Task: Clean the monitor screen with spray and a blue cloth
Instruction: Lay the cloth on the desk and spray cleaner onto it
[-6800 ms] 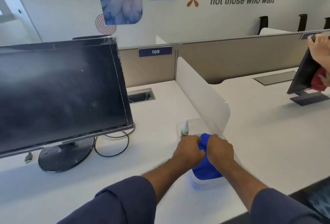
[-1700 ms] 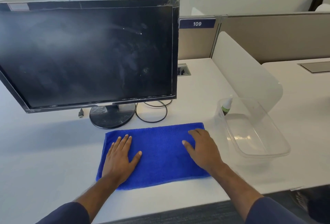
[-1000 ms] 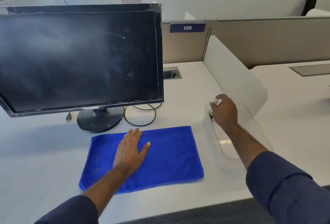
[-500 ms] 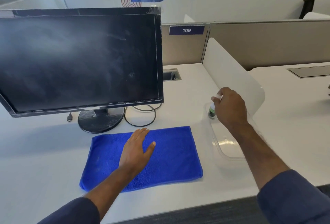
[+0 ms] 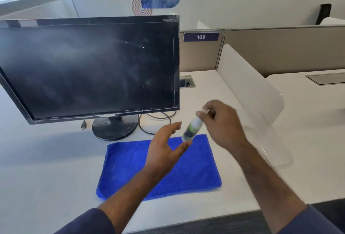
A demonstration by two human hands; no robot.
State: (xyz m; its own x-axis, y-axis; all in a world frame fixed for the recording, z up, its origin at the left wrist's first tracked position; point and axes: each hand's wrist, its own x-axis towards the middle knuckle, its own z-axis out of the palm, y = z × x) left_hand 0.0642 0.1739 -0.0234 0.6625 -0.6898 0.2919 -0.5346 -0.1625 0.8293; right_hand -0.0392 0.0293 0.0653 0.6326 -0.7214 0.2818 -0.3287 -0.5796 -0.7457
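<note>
Right hand (image 5: 222, 121) pinching blurred spray bottle (image 5: 192, 129) by its hidden cap, left hand (image 5: 164, 148) spread wide, empty, above blue cloth (image 5: 130, 166)

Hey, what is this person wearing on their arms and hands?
Both arms wear dark navy long sleeves, pushed up so the forearms are bare. The left hand and right hand are bare: no gloves, and no watch or rings visible, though the right one is motion-blurred.

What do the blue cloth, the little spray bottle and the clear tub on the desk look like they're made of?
Blue cloth: soft, napped fabric, probably microfiber; its surface is fuzzy and matte.
Spray bottle, pinched at the top by the right hand: likely white plastic with a green and dark label; blur hides its finish.
Clear tub: transparent, glossy, probably thin plastic; the desk shows through it.
</note>
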